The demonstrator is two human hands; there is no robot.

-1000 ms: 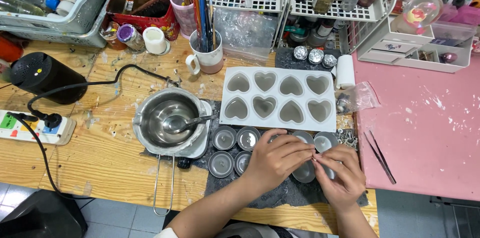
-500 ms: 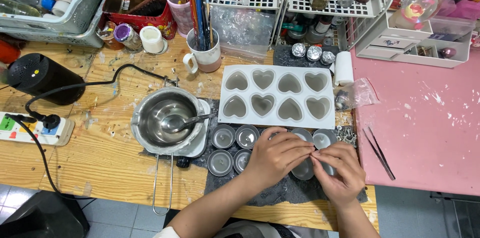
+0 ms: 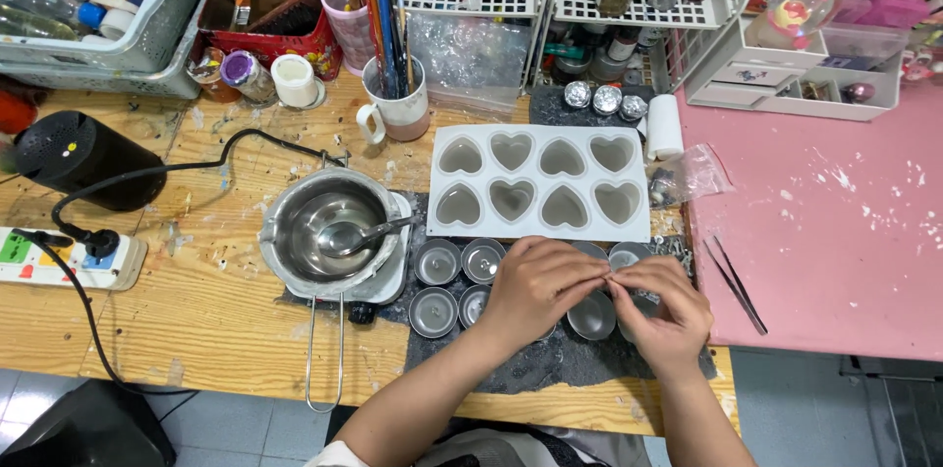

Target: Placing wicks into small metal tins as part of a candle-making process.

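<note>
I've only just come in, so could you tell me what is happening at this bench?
A person sits at a wooden table with both hands together over a group of small round metal cups on a dark mat. The fingers of the left hand and the right hand meet, pinching something too small to make out, just above one cup. Behind them lies a white tray of heart-shaped moulds. To the left, a metal pot with a spoon in it stands untouched.
</note>
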